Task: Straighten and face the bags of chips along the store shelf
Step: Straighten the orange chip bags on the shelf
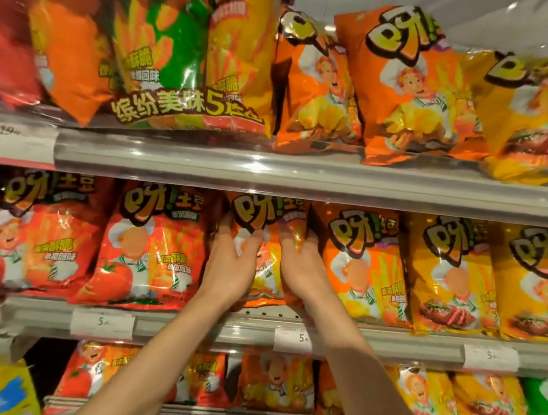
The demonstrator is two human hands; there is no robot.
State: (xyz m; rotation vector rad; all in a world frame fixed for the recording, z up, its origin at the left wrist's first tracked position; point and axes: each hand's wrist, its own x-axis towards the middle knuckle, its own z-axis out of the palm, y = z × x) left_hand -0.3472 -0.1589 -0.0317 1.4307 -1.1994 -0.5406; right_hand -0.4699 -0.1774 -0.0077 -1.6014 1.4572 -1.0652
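Where both hands meet, orange chip bag, left hand, right hand, middle shelf

Middle shelf: two red bags, two orange, two yellow

A shop's snack aisle is showing here: metal shelves are carrying rows of chip bags standing face-out, and paper price tags are sitting in the clear strips running along the front edges of the shelves.
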